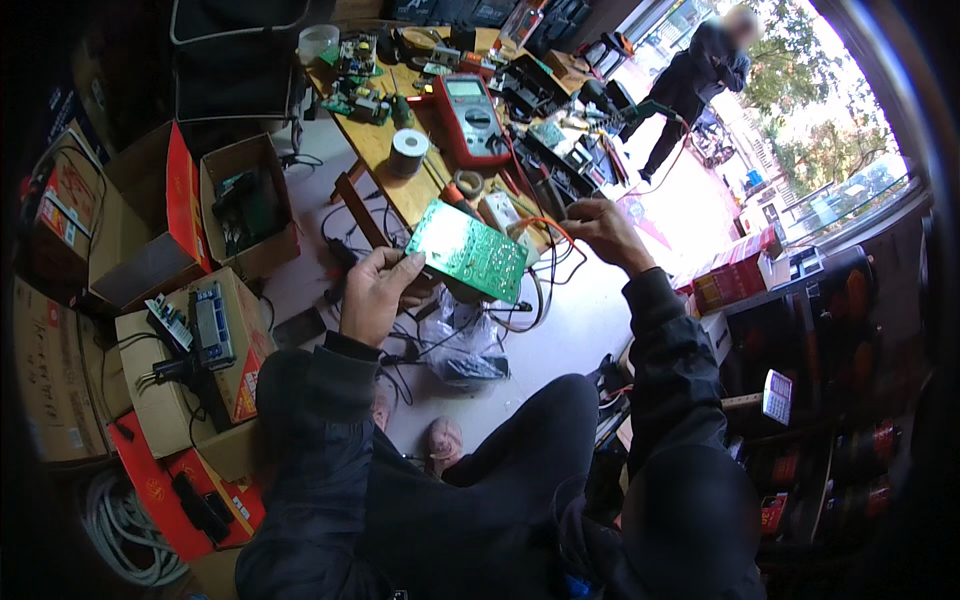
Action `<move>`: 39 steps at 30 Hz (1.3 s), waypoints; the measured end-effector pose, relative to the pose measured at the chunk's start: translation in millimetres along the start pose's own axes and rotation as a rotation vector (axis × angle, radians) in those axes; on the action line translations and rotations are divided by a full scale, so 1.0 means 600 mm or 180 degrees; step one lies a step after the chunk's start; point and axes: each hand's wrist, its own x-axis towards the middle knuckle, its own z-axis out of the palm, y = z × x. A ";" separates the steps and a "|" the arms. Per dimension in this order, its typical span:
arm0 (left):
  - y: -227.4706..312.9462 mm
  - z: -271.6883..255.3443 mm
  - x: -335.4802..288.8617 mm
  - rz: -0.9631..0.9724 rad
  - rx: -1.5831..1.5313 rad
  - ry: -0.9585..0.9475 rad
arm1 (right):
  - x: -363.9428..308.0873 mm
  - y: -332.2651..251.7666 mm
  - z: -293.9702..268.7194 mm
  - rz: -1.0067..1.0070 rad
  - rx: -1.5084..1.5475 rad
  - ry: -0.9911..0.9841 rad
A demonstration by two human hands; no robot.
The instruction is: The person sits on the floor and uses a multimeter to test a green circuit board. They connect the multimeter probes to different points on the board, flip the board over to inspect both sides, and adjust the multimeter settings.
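Through the head view, I had the left hand (375, 292) pinching a green circuit board (470, 252) by its near-left corner, over the floor by the worktop (404, 200). The right hand (608, 235) was curled beside an orange lead (545, 222); I couldn't tell whether it gripped it. To the left, an open cardboard box (233, 157) held a dark green object (240, 207). Below the board, a clear plastic bag (447, 332) contained something dark.
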 end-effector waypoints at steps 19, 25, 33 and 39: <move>0.017 -0.002 -0.019 -0.0086 0.0394 0.0208 | -0.304 0.095 -0.024 0.0572 0.2516 0.2952; 0.025 0.001 -0.037 -0.0071 0.0458 -0.0131 | -0.409 0.045 -0.018 0.0865 0.2656 0.3594; 0.006 0.058 -0.076 -0.0644 0.0848 -0.1502 | -0.453 -0.068 0.033 0.0021 0.2717 0.3760; -0.032 0.104 -0.086 -0.0748 0.1247 -0.1969 | -0.449 -0.102 -0.004 -0.0326 0.3136 0.3985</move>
